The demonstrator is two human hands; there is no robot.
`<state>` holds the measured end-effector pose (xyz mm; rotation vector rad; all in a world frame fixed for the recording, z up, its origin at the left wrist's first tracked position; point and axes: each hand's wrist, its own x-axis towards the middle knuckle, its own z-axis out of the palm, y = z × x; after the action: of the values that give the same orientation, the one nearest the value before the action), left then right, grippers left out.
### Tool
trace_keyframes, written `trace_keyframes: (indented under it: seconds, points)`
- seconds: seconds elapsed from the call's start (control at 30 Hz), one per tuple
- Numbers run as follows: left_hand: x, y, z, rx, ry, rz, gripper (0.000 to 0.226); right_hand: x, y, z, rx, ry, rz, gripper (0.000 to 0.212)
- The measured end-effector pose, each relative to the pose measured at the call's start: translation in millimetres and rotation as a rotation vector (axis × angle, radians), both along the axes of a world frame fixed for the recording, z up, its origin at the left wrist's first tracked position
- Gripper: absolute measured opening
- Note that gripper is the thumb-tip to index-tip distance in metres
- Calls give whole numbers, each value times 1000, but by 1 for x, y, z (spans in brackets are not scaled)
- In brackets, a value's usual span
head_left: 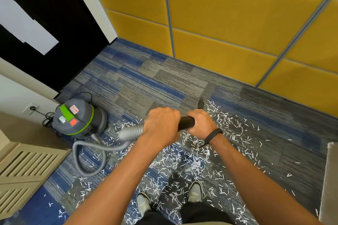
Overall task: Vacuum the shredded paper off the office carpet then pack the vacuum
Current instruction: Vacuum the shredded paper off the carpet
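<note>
Vacuuming underway: my left hand [161,126] and right hand [200,121] both grip the black plastic wand [185,123]; white shredded paper [193,164] remains, so I judge sweeping nearer comes next.

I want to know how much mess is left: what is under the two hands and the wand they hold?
Shredded paper lies scattered on the carpet below the left hand, right hand and black wand. The arms cover part of it, so its full spread is unseen.
</note>
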<state>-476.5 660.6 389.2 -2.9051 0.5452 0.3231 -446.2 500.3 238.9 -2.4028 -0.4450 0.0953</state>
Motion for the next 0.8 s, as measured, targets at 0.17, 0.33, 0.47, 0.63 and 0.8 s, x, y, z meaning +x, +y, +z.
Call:
trace_keyframes:
  seconds: [0.17, 0.33, 0.47, 0.63, 0.8]
  points:
    - [-9, -5, 4, -37, 6, -25, 25, -16, -8, 8, 32, -27, -26, 33]
    - [-22, -2, 13, -19, -13, -17, 26, -25, -4, 9, 4, -18, -22, 18]
    - [-32, -11, 17, 35, -25, -8, 23, -30, -4, 11, 25, -36, -11, 30]
    - [-45, -34, 8, 46, -4, -48, 22, -41, -27, 0, 1, 20, -22, 27]
    - [-46, -50, -1, -32, 31, -47, 21, -46, -52, -2, -33, 38, -35, 22]
